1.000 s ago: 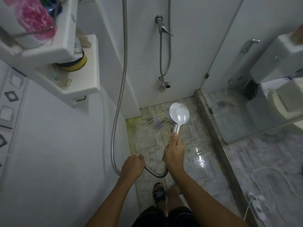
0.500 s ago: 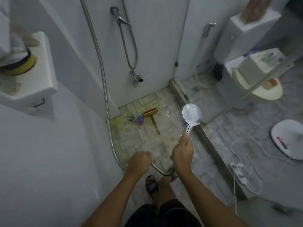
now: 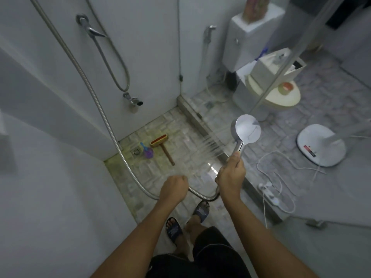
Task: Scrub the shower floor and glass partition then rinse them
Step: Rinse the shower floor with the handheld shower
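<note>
While right hand (image 3: 230,175) grips showerhead (image 3: 248,130), spray crosses curb (image 3: 192,111).

Your right hand (image 3: 230,175) is wrapped around the handle of the shower head (image 3: 247,131), which points leftward with water streaming (image 3: 210,146) across toward the shower floor (image 3: 180,157). Your left hand (image 3: 174,188) is closed in a fist on the metal hose (image 3: 96,97), which loops below both hands and climbs the white wall. On the wet tiles a wooden-handled brush (image 3: 162,146) lies just beside a purple scrubber (image 3: 147,151) next to the round drain (image 3: 137,152). The glass partition (image 3: 281,197) stands to your right, with a toilet (image 3: 273,93), a white cable (image 3: 281,177) and a white fan base (image 3: 321,145) seen beyond it. Your feet in dark sandals (image 3: 173,230) rest on the tiles
</note>
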`<state>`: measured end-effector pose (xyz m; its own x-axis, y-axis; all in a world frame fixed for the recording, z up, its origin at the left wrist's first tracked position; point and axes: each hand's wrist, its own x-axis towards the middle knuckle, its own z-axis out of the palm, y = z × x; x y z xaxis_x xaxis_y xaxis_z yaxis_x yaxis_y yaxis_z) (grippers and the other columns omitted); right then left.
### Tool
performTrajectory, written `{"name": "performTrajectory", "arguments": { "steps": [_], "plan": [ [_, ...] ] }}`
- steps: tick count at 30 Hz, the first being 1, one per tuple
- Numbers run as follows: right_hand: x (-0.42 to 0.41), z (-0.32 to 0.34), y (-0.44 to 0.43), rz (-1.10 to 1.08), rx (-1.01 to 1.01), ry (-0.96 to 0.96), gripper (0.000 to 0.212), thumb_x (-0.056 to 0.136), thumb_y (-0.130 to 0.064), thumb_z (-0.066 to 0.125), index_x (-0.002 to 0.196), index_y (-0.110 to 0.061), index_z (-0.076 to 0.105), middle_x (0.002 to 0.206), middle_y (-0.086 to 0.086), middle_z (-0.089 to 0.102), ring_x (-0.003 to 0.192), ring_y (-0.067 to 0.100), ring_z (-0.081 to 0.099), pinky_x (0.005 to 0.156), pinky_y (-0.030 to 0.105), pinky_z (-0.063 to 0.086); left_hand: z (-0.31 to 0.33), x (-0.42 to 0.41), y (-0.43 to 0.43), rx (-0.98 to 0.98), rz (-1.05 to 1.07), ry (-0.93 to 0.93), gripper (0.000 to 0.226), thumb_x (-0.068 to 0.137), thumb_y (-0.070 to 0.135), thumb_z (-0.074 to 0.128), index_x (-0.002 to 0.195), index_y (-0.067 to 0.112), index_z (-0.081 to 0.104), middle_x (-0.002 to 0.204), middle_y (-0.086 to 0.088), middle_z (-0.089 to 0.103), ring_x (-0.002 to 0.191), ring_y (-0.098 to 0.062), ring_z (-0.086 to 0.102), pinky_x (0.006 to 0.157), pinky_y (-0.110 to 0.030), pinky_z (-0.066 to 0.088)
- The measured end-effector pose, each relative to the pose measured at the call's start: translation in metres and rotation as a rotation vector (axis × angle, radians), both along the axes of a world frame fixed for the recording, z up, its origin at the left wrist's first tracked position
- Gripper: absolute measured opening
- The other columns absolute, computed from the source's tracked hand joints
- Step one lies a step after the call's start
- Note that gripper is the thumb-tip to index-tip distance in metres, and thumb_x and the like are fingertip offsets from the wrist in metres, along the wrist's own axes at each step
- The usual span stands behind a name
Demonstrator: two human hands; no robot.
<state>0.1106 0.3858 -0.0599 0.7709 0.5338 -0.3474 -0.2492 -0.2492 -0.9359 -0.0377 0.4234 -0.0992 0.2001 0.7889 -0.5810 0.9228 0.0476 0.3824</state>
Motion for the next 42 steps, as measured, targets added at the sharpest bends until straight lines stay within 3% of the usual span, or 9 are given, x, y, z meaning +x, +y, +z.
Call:
{"name": "performTrajectory", "arguments": {
  "steps": [8,15,21,24,27,31,36,39,42],
  "plan": [
    [0.064,-0.002,0.020,-0.049,-0.003,-0.006,0.040,0.105,-0.048,0.037,0.082,-0.017,0.047,0.050,-0.002,0.038,0.042,0.017,0.036,0.044,0.031,0.037,-0.001,0.069,0.025,0.031,-0.108,0.072,0.036,0.105,0.018,0.029,0.105,0.000,0.061,0.116,-0.024,0.062,0.109,-0.038,0.058,0.092,-0.044,0.048],
    [0.121,-0.001,0.066,0.090,0.000,-0.038,0.043,0.104,-0.052,0.037,0.082,-0.016,0.048,0.055,0.000,0.040,0.045,0.018,0.038,0.045,0.033,0.036,0.008,0.116,0.049,-0.021,0.161,-0.017,0.027,0.104,0.012,0.030,0.095,0.008,0.056,0.097,-0.012,0.062,0.102,-0.031,0.061,0.082,-0.039,0.050],
    [0.165,0.011,0.096,0.160,0.000,-0.176,0.042,0.107,-0.039,0.036,0.084,-0.007,0.050,0.060,0.002,0.045,0.044,0.005,0.043,0.045,0.023,0.041,0.015,0.161,0.072,0.015,0.195,-0.037,0.025,0.100,0.006,0.034,0.110,0.001,0.056,0.110,-0.020,0.064,0.100,-0.032,0.063,0.078,-0.039,0.050],
    [0.173,0.007,0.106,0.250,0.009,-0.199,0.047,0.103,-0.053,0.036,0.077,-0.016,0.048,0.058,0.003,0.042,0.048,0.014,0.042,0.045,0.039,0.039,0.018,0.174,0.080,-0.005,0.297,-0.036,0.026,0.102,0.008,0.032,0.110,0.002,0.056,0.113,-0.021,0.063,0.104,-0.032,0.062,0.082,-0.039,0.049],
    [0.175,0.002,0.114,0.269,0.024,-0.168,0.054,0.098,-0.064,0.037,0.077,-0.016,0.049,0.059,0.005,0.042,0.051,0.021,0.041,0.047,0.044,0.040,0.017,0.173,0.082,-0.040,0.362,-0.014,0.028,0.100,0.005,0.032,0.117,0.000,0.053,0.115,-0.020,0.063,0.104,-0.036,0.062,0.081,-0.041,0.050],
    [0.163,0.012,0.128,0.334,0.057,-0.100,0.040,0.097,-0.064,0.038,0.074,-0.035,0.051,0.055,-0.004,0.044,0.049,0.018,0.043,0.050,0.037,0.042,0.019,0.157,0.084,-0.014,0.407,-0.012,0.033,0.103,0.018,0.031,0.113,0.002,0.059,0.112,-0.016,0.065,0.104,-0.035,0.061,0.081,-0.034,0.046],
    [0.140,0.018,0.145,0.388,0.111,-0.019,0.041,0.102,-0.055,0.038,0.072,-0.027,0.043,0.056,0.001,0.035,0.045,0.016,0.035,0.046,0.032,0.035,0.021,0.130,0.086,-0.007,0.601,-0.027,0.038,0.104,0.025,0.031,0.118,0.002,0.059,0.117,-0.016,0.064,0.108,-0.032,0.061,0.083,-0.032,0.045],
    [0.126,0.024,0.151,0.444,0.109,-0.032,0.043,0.096,-0.064,0.038,0.067,-0.034,0.047,0.056,0.001,0.037,0.048,0.018,0.038,0.050,0.036,0.039,0.029,0.120,0.084,0.022,0.597,-0.009,0.043,0.105,0.030,0.032,0.115,0.001,0.062,0.114,-0.017,0.065,0.108,-0.033,0.061,0.086,-0.032,0.046],
    [0.122,0.029,0.158,0.452,0.134,-0.004,0.039,0.103,-0.052,0.039,0.072,-0.031,0.050,0.054,0.002,0.036,0.045,0.017,0.036,0.046,0.033,0.037,0.028,0.117,0.083,0.030,0.561,0.025,0.039,0.104,0.022,0.030,0.110,0.001,0.061,0.114,-0.020,0.065,0.106,-0.035,0.061,0.083,-0.034,0.046]
  ]
}}
